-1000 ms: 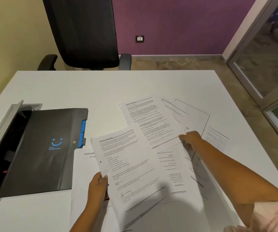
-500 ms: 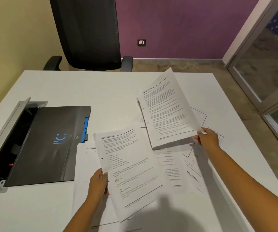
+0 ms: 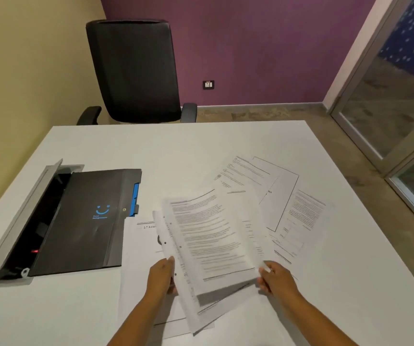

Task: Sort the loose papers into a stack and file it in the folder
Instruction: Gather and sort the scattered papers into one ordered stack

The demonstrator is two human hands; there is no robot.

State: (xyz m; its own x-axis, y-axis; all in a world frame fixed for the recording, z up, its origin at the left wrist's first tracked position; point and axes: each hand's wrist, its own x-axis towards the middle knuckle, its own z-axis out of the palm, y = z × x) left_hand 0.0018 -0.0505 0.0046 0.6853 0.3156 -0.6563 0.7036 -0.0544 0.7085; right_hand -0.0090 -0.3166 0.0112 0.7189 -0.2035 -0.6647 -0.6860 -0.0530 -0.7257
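Two hands, left hand [image 3: 161, 274] and right hand [image 3: 277, 280], pinch opposite edges of raised papers [image 3: 211, 245] near table's [image 3: 201, 146] front edge; closed folder [image 3: 86, 221] left, loose sheets [image 3: 300, 216] right, far tabletop open.

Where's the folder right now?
The black folder lies closed at the table's left, against the open cable tray, left of the left hand.

both hands – left hand [image 3: 160, 275], right hand [image 3: 277, 279] – grip printed sheets [image 3: 208, 243] above white table [image 3: 126, 146]; black folder [image 3: 86, 221] left.
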